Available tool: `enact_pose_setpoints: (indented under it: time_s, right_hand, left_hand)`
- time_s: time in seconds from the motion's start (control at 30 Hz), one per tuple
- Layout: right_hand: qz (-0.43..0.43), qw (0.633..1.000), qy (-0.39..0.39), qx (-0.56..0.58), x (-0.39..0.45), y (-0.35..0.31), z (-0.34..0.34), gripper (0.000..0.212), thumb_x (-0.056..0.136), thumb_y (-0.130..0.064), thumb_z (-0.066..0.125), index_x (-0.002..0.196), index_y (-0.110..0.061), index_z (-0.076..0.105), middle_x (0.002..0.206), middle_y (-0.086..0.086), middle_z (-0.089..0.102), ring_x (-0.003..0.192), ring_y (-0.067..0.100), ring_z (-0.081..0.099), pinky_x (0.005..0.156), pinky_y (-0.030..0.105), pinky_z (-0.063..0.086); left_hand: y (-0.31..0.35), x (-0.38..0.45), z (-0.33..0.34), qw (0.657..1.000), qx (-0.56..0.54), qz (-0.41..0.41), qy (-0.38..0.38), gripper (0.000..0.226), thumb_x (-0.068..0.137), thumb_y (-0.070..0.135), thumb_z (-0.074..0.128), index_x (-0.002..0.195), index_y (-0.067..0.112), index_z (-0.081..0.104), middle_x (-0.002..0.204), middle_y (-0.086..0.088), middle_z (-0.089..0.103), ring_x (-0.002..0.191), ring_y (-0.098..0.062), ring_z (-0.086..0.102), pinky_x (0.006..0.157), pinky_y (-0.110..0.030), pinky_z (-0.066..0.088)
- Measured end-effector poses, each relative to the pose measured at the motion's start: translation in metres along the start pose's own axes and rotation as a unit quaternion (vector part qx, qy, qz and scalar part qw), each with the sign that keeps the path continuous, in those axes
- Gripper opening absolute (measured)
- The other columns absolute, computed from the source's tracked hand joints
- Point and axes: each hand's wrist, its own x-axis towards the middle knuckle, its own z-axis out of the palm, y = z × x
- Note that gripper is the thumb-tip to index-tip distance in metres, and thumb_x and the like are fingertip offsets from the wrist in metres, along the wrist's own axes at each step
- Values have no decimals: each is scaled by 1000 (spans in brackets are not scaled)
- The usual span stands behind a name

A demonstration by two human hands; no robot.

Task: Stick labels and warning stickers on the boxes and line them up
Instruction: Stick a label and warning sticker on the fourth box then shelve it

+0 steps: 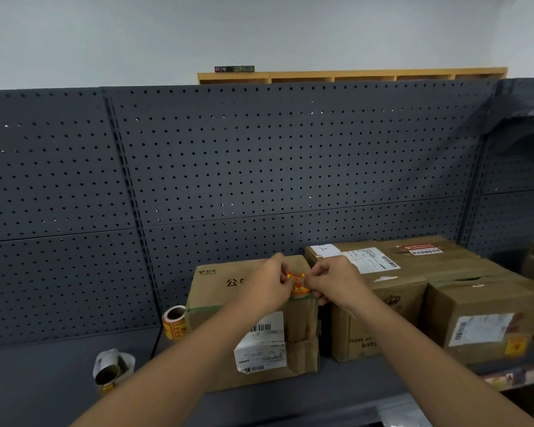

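Two hands meet over the left box [253, 318] in the head view, the only view. The left hand [267, 283] and right hand [333, 280] each pinch an edge of an orange warning sticker [297, 282], so both grips are closed on it. The sticker hangs at the box's top right corner, near the front edge and above the white shipping label [261, 343] on the front face. Whether it touches the cardboard yet, I cannot tell.

The box stands on a dark shelf [59, 380], just beside two more boxes [413, 291] to its right. A sticker roll [174, 323] sits at its left.

Likely risks: the limp sticker could fold onto itself, or land crooked and wrinkle over the taped corner edge if one side drops first.
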Motion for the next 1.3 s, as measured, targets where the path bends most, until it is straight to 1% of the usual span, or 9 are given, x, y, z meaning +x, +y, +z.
enact_pose_setpoints:
  time_s: [0.17,0.37,0.47,0.53,0.6,0.7,0.87,1.13,1.3]
  right_hand:
    - [0,999,14,-44,-1,2,1,11,87,-14,77,86,-4,72,65,10,71,46,14,63,51,29,57]
    - [16,997,15,-77,-4,0,2,8,85,-15,76,84,-8,72,74,5,72,44,11,64,45,22,51]
    - [18,995,15,-93,-5,-2,1,12,87,-18,78,85,-10,71,80,4,72,48,11,66,43,18,48]
    - [21,996,12,-83,-7,-3,1,14,87,-21,80,85,-10,71,80,5,73,53,15,70,49,24,56]
    - [20,996,16,-81,-7,-5,3,20,85,-25,81,86,-8,71,80,7,74,55,19,72,57,34,63]
    - [7,995,27,-100,-7,-4,9,32,86,-37,80,86,-7,70,81,7,73,55,21,72,62,45,64]
    - [-13,992,49,-115,-6,-2,15,37,88,-44,76,84,-9,65,84,7,69,62,22,71,62,48,63]
    - [-26,984,73,-159,-2,2,23,30,91,-38,75,85,-14,58,83,4,66,71,20,67,65,38,60]
    - [-13,981,75,-178,-3,2,28,31,93,-40,73,94,-13,57,85,4,65,74,20,65,66,36,57]
  left_hand:
    - [4,-6,5,996,68,41,29,17,97,28,62,97,26,45,92,4,59,98,-20,55,78,-44,56]
    - [9,-12,11,991,120,47,38,16,101,31,55,107,25,42,117,-2,53,116,-24,45,93,-40,47]
    - [2,-11,12,994,103,23,36,29,99,39,57,123,28,47,127,0,47,123,-24,41,99,-40,46]
    - [-4,-10,12,996,81,16,34,39,99,44,58,134,30,49,132,3,47,126,-22,39,104,-38,42]
    - [-10,-10,13,996,79,15,36,38,100,47,55,134,31,55,129,6,48,126,-20,39,105,-35,40]
    - [-15,-12,12,991,125,13,36,38,102,55,46,133,38,57,130,11,49,126,-19,40,107,-38,35]
    - [-18,-13,15,986,167,18,9,48,106,57,25,146,40,46,151,11,44,143,-19,35,122,-50,18]
    - [-18,-10,15,982,186,4,-39,53,108,51,18,158,39,28,172,2,17,158,-20,9,127,-53,3]
    - [-20,-6,16,984,173,-2,-45,51,108,50,18,157,41,28,173,-1,12,159,-21,6,127,-52,1]
